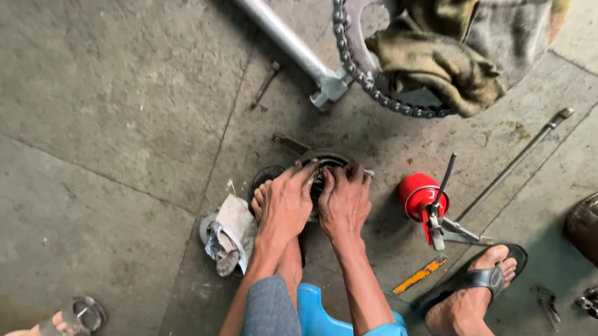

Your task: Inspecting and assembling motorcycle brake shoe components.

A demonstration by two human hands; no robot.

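Observation:
Both my hands press together on a small dark round metal part [325,159] lying on the concrete floor. My left hand [287,204] covers its left side and my right hand [344,201] its right side, fingers curled over the rim. My bare left foot [260,199] sits just under the left hand, against the part. What lies inside the part is hidden by my fingers.
A red oil can [419,197] with a long spout stands right of my hands. A chain on a sprocket [363,73] with a dirty rag [450,52], a grey tube [274,27], a long rod [516,160], a yellow strip [419,275], crumpled paper [231,232], small tools [594,298], blue stool [322,330].

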